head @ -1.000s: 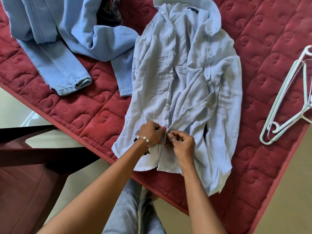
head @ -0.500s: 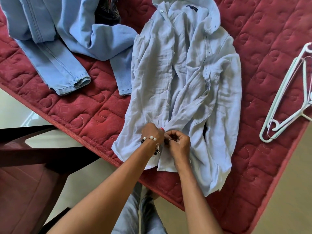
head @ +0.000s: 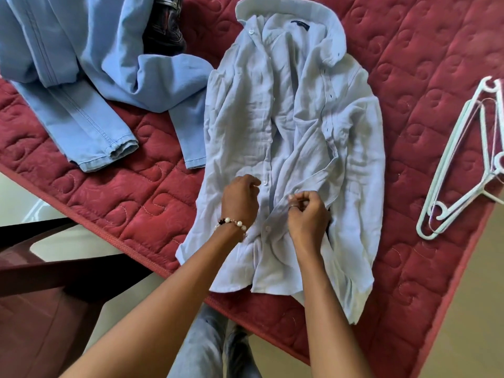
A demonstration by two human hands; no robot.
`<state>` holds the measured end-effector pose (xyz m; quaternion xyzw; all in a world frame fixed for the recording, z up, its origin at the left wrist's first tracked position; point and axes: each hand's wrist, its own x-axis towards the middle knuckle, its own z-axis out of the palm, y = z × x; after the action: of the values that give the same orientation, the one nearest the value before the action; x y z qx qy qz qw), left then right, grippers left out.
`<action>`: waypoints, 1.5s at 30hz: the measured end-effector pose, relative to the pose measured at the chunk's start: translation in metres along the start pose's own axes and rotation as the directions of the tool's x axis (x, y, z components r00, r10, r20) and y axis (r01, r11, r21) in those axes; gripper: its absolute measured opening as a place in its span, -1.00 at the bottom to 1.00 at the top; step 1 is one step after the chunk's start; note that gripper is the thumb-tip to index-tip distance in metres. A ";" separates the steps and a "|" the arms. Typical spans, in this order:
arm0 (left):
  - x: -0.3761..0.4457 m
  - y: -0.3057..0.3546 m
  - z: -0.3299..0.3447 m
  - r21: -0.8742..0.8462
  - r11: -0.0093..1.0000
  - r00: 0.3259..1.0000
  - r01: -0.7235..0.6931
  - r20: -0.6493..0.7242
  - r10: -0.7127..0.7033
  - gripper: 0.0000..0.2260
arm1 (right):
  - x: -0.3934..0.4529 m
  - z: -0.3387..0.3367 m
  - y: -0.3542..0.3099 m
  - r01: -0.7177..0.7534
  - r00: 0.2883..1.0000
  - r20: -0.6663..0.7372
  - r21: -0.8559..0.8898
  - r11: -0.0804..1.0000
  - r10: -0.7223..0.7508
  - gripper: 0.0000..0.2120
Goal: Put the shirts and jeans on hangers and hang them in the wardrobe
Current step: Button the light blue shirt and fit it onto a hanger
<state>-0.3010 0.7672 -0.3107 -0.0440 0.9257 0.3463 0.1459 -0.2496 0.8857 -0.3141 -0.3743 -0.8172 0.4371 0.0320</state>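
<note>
A pale blue button shirt [head: 272, 110] lies face up on the red quilt [head: 136, 203], collar at the far end, front partly open. My left hand [head: 240, 200], with a bead bracelet at the wrist, has curled fingers on the left front edge beside a white button. My right hand [head: 308, 214] pinches the right front edge of the shirt a little apart from it. One button below my hands looks fastened. Light blue jeans [head: 81, 118] lie crumpled at the far left. Pale plastic hangers [head: 458, 165] lie on the quilt at the right.
A dark leather-like item [head: 166, 31] sits behind the jeans. The bed's corner points toward me, with my legs just below it. Dark wooden furniture [head: 41, 296] stands low at the left over pale floor [head: 463, 323].
Both hands have left the lower button where they were pressed together and moved up the shirt front to the button above. They are now slightly apart.
</note>
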 end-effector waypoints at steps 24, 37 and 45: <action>0.041 0.005 0.000 -0.188 0.942 0.934 0.279 0.282 -0.221 -0.80 | -0.001 0.013 -0.004 -0.178 0.977 -0.039 0.376 0.909 0.208 -0.84; 0.034 0.021 -0.011 -0.258 0.948 0.960 0.184 0.253 -0.118 -0.85 | -0.004 0.025 -0.022 0.216 0.974 -0.008 -0.275 0.937 -0.227 -0.89; 0.033 0.022 -0.006 -0.214 0.956 0.947 0.202 0.290 -0.136 -0.85 | -0.001 0.028 -0.027 0.022 0.968 -0.252 0.076 0.997 -0.002 -0.89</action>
<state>-0.3378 0.7802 -0.3024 -0.0931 0.8407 0.4447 0.2946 -0.2751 0.8563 -0.3112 -0.4202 -0.7911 0.4174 0.1528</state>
